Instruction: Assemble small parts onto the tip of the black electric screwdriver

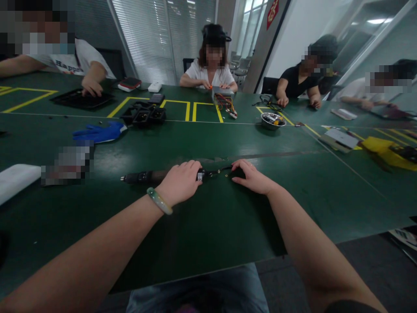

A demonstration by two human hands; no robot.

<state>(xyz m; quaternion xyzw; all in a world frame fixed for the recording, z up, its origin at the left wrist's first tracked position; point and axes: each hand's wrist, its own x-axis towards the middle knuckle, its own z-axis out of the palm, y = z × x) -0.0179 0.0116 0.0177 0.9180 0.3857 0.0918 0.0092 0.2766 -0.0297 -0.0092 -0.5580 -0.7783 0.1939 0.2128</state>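
Note:
My left hand (182,180) is closed over the rear part of a dark electric screwdriver (143,177), which lies flat on the green table with its tip toward the left. A green bangle (159,201) circles my left wrist. From the screwdriver's back end a thin black cable (224,169) runs right to the fingertips of my right hand (249,176). The fingers of that hand curl down at the cable, with the thumb a little apart. Tiny brass-coloured bits (226,175) lie between my hands. My left palm hides part of the screwdriver's body.
On the left are a blue glove (99,132), a blurred-out item (68,164) and a white object (19,179). Black trays (143,114) and a metal bowl of parts (273,121) stand farther back. Several people work across the table (208,243); one handles a metal box with wires (223,95).

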